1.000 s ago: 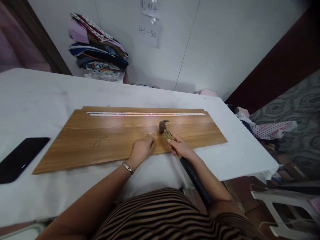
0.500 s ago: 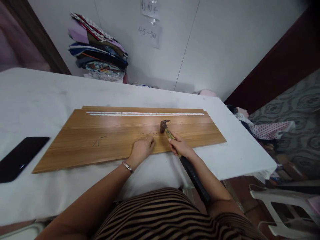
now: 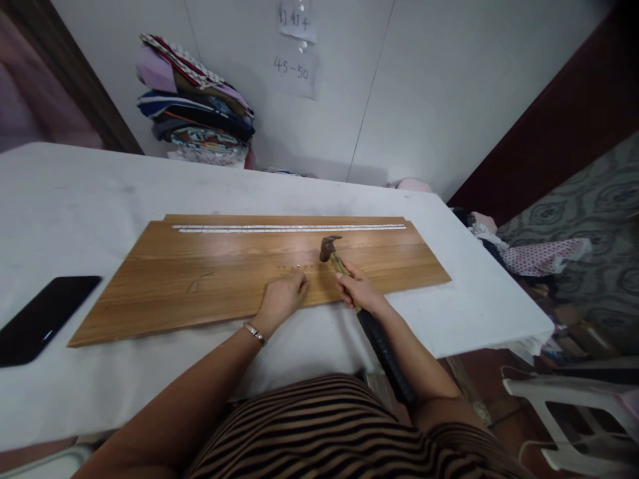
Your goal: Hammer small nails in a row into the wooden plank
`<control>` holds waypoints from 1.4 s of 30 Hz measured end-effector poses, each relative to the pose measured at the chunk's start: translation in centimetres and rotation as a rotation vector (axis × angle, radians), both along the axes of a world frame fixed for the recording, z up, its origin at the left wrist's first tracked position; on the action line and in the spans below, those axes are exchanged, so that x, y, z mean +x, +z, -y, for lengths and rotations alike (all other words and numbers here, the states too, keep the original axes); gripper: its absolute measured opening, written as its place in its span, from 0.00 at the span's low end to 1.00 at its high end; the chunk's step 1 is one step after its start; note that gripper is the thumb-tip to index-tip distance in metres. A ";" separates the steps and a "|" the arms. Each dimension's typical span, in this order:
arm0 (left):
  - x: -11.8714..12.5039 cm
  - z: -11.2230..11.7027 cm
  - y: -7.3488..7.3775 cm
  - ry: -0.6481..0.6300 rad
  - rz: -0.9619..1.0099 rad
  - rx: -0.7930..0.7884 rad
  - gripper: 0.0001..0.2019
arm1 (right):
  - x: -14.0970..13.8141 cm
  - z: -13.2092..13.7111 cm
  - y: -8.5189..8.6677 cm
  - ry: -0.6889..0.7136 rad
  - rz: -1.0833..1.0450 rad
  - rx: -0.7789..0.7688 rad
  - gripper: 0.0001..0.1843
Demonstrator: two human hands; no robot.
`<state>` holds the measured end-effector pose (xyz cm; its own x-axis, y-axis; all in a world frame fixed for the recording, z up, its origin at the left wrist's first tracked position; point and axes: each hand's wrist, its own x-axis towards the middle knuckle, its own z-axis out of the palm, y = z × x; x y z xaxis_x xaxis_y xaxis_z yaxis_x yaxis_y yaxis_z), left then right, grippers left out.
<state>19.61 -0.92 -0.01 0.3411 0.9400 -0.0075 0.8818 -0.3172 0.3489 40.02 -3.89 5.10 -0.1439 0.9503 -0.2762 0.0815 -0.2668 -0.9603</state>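
Claw hammer in right grip over wooden board, left grip at the board's near edge

Overall light: kinda dim and grayish, soft indoor stuff, can't pin down the source
Wall: flat gray, soft shadow just right of the clothes stack
Board: pale hazy glare patches toward the far side
Phone: nearly black, one little glint on it
Surface: brightest big area, though more gray than white, with faint soft shadows near the arms
Hammer: head's a bit mushy, fine detail's gone
Specks on the board: too tiny to make out
Edges: heavy wide-angle stretch, stool looks skewed, far right corner's blacked out
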 end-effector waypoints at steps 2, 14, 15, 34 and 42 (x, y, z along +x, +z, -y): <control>0.1 0.0 0.1 0.002 -0.011 0.003 0.13 | -0.2 0.0 -0.1 0.015 -0.012 -0.017 0.33; -0.1 -0.1 -0.1 0.001 -0.004 0.012 0.14 | -0.5 0.0 -0.1 0.027 -0.001 -0.003 0.32; -0.1 -0.1 -0.1 0.003 -0.005 0.012 0.13 | -0.5 0.0 -0.1 0.024 0.001 -0.008 0.32; -0.2 -0.2 -0.7 0.002 0.038 0.034 0.12 | -0.7 0.1 0.0 0.032 0.064 -0.007 0.32; -0.2 -0.3 -1.2 -0.008 0.052 0.068 0.12 | -0.8 0.1 -0.2 0.068 0.059 -0.010 0.33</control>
